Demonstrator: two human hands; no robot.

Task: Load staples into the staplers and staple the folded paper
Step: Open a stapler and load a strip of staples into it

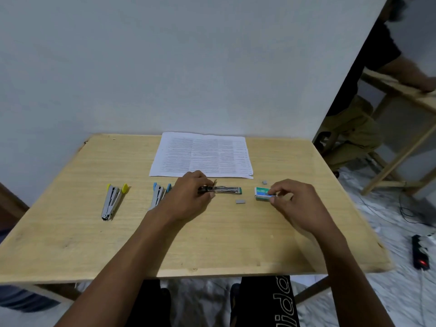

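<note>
Three staplers lie on the wooden table [70, 232]. The yellow-tipped stapler [113, 200] is at the left. Beside my left wrist sits the blue-tipped stapler [160, 193]. My left hand [190, 197] grips the rear end of the green-tipped stapler [227, 190], which lies flat with its metal channel showing. My right hand [293, 200] pinches the right end of a small green staple box [262, 193]. Two loose grey staple strips lie nearby, one [241, 202] in front of the green stapler, one [265, 182] behind the box. A printed paper sheet [203, 154] lies at the table's far edge.
A white wall stands right behind the table. At the right, another person sits at a second wooden table [401, 88]. A black power strip [421, 254] and cables lie on the floor to the right. My knees show under the table's front edge.
</note>
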